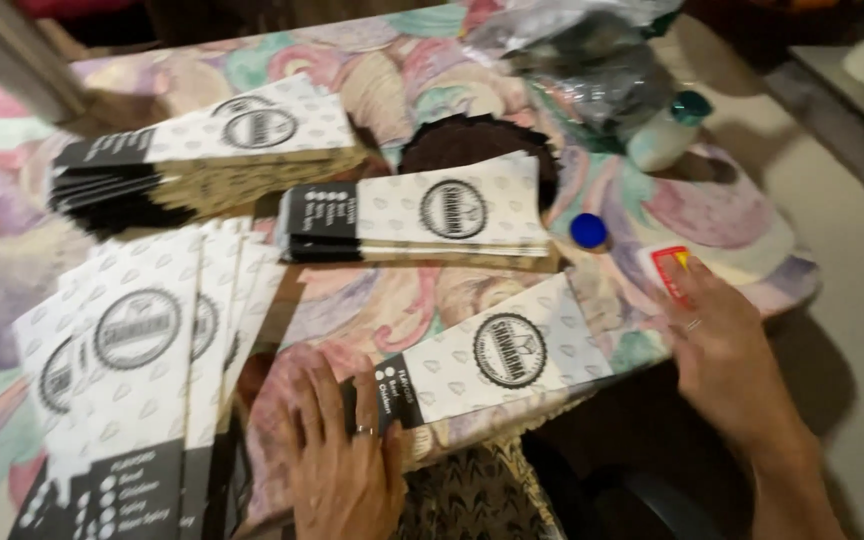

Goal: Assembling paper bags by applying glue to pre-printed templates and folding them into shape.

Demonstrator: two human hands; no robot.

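I see my left hand (pixel 347 455) lying flat, fingers spread and relaxed, on the dark printed end of a long flat white paper sleeve with a black round emblem (pixel 497 360). It presses the sleeve down on the worktop with a swirly pastel cloth (pixel 372 70) and grips nothing; there is a ring on one finger. My right hand (pixel 722 350) is open too, palm down, fingers stretched toward the far end of the same sleeve, just beside its right edge. I cannot tell whether the fingertips actually touch the paper. Under those fingertips shows a small red and white card-like thing (pixel 670 268), partly hidden. So the sleeve lies slanted between my two hands, at the near edge of the worktop.

Beyond my left hand, a second stack of the same white sleeves (pixel 422 218) lies crosswise, and behind it sits a dark brown round item with a frilled edge (pixel 472 140), half covered by that stack. Further off to the left of it is a thicker tilted pile of sleeves (pixel 212 160). To the left of my left hand, a fanned spread of sleeves (pixel 142 370) points toward me. Just beyond my right hand rests a small blue round cap (pixel 588 230), and further away a white bottle with a teal lid (pixel 664 135) lies beside crumpled clear plastic bags (pixel 582 55).
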